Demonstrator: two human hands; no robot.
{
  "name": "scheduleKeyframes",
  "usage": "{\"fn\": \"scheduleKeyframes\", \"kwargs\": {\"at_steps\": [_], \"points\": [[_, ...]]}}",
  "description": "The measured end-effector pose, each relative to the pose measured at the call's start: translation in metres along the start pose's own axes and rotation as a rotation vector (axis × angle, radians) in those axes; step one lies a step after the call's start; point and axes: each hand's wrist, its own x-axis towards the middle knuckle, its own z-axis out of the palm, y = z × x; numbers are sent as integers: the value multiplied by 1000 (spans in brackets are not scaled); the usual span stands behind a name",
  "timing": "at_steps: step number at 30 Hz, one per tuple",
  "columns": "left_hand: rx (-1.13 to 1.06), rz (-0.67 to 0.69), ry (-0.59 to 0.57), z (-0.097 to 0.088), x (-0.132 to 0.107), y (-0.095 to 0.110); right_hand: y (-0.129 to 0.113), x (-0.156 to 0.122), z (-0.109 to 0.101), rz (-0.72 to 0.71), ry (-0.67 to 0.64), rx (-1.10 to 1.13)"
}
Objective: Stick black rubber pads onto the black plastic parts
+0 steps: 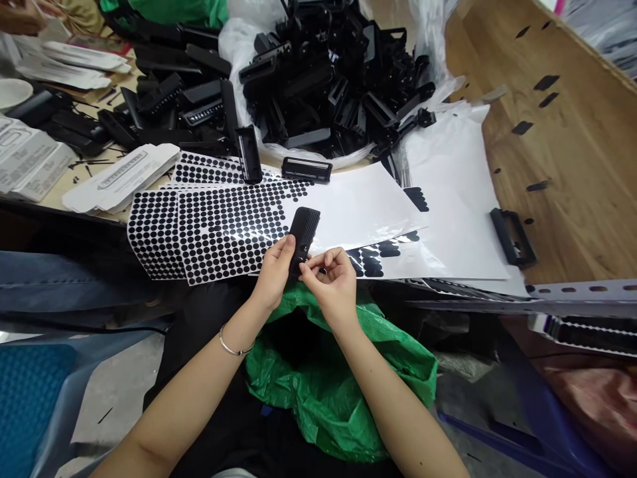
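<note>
My left hand (pixel 275 271) is closed around a black plastic part (pixel 304 229) with a ribbed end, held up over the table's front edge. At the part's lower end, the thumb and forefinger of my right hand (pixel 332 282) are pinched together and touch it; whatever they hold, if anything, is too small to make out. Behind my hands lie sheets of round black stickers (pixel 233 229), with bare white backing towards the right. Partly covered by the white sheet is another sheet with larger black stickers (pixel 371 260). Two black plastic frames (pixel 306 169) rest on the sheets' back edge.
A clear plastic bag (pixel 233 46) full of black parts stands at the back. More loose black parts (pixel 174 99) and white cartons (pixel 124 176) lie left. A green sack (pixel 398 372) gapes below my hands. One black frame (pixel 512 238) sits by the right edge.
</note>
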Motion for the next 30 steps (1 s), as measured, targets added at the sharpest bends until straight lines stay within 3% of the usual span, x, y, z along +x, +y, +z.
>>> {"fn": "scheduleKeyframes", "kwargs": {"at_steps": [14,23,30], "points": [[-4,-18,-8,0,0,3,0,2,-2,21,0,15],[-50,-23,2,3,-1,7,1,4,-7,12,-41,-93],[-79,-45,39,-1,0,7,0,4,-10,72,-207,-39]]}}
